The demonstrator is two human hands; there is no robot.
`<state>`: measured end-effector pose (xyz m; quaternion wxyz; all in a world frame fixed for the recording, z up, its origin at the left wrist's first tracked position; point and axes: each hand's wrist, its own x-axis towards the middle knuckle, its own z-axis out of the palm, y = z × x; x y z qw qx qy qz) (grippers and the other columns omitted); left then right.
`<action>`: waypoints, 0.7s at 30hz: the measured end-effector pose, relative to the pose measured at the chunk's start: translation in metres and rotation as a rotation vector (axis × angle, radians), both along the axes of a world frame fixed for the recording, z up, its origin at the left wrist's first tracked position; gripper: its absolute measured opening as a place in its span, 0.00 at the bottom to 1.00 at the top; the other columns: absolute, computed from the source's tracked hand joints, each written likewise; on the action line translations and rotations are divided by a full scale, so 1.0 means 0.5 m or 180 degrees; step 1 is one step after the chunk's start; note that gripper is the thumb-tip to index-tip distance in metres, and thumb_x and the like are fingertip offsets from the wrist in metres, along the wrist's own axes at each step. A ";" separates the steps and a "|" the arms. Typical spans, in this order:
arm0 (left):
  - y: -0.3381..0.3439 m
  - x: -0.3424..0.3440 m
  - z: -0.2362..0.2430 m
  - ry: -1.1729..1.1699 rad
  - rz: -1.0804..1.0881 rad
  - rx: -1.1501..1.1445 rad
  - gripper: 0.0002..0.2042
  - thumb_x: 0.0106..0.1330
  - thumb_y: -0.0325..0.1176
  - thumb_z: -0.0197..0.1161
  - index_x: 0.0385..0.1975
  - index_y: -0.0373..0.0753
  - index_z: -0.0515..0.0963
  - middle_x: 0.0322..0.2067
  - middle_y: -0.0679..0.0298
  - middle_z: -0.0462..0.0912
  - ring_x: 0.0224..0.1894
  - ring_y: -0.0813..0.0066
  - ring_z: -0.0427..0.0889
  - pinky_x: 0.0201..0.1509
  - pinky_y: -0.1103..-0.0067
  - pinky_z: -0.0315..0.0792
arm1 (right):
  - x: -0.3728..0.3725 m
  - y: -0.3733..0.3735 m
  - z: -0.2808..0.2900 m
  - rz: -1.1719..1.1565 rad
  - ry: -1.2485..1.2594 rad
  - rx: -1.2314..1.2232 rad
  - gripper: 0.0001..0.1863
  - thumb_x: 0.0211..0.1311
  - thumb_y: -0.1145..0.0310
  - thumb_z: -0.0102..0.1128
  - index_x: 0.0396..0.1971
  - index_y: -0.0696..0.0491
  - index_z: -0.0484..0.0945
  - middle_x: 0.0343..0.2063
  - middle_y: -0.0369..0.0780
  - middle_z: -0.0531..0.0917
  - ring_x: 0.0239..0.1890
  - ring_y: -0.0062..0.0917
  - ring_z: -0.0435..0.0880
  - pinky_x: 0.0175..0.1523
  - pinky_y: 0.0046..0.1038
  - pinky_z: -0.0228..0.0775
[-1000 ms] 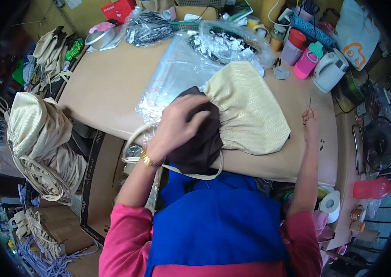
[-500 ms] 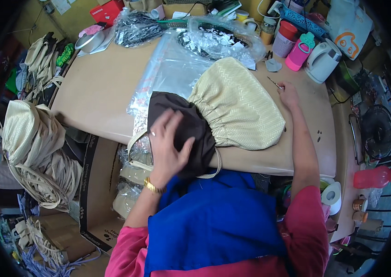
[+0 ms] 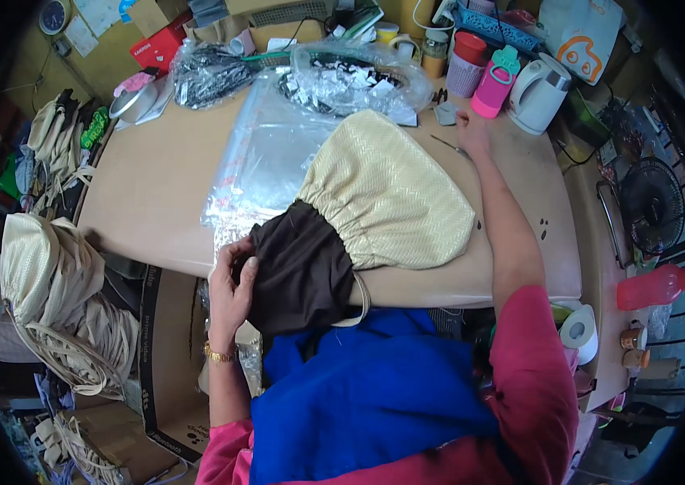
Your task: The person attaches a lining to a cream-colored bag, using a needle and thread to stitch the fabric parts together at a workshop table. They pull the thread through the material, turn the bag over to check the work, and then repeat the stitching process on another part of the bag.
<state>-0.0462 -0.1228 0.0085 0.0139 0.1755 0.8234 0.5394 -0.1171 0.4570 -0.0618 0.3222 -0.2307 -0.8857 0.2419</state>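
Note:
A cream woven drawstring bag [image 3: 395,194] lies on the table with its mouth gathered. Its dark brown lining cloth [image 3: 298,271] spreads out toward me, over the table's front edge. My left hand [image 3: 231,291] is closed at the left edge of this brown cloth, thumb on the near side and fingers curled at the border. On the far right my right hand [image 3: 473,133] has its fingers drawn together beside a small grey piece [image 3: 445,113]; what they hold, if anything, I cannot make out. A thin pointed tool [image 3: 449,146] lies on the table by that wrist.
Clear plastic bags [image 3: 257,162] lie behind the cream bag, near a plastic-covered basket [image 3: 350,81] of scraps. A pink bottle [image 3: 494,85] and a white kettle [image 3: 538,97] stand at the back right. Cream bags [image 3: 47,259] are heaped at the left, beside a cardboard box [image 3: 181,364].
My left hand has gone from above the brown cloth to its left edge. My right hand has let go of the thin tool and moved farther back. The view has shifted slightly.

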 end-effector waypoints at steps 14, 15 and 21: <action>-0.062 -0.067 -0.007 0.0024 0.1134 0.0502 0.06 0.66 0.25 0.56 0.39 0.31 0.74 0.33 0.64 0.78 0.35 0.78 0.73 0.41 0.78 0.69 | -0.258 0.031 0.039 0.0186 -0.2913 0.1233 0.21 0.61 0.59 0.53 0.47 0.59 0.79 0.52 0.51 0.79 0.56 0.41 0.78 0.58 0.40 0.71; -0.093 -0.070 -0.004 -0.0292 0.1133 0.0630 0.06 0.67 0.25 0.54 0.39 0.33 0.75 0.31 0.71 0.75 0.35 0.86 0.69 0.39 0.82 0.67 | -0.271 0.026 0.037 0.0293 -0.2983 0.1295 0.20 0.59 0.61 0.54 0.45 0.59 0.80 0.50 0.52 0.80 0.55 0.41 0.79 0.57 0.39 0.72; -0.010 -0.071 0.046 0.1492 0.1302 -0.0458 0.07 0.59 0.21 0.61 0.37 0.35 0.78 0.32 0.63 0.79 0.31 0.74 0.77 0.33 0.80 0.70 | -0.255 0.216 0.012 0.0511 -0.3188 0.1973 0.15 0.50 0.68 0.57 0.36 0.60 0.84 0.42 0.53 0.83 0.41 0.42 0.84 0.45 0.36 0.75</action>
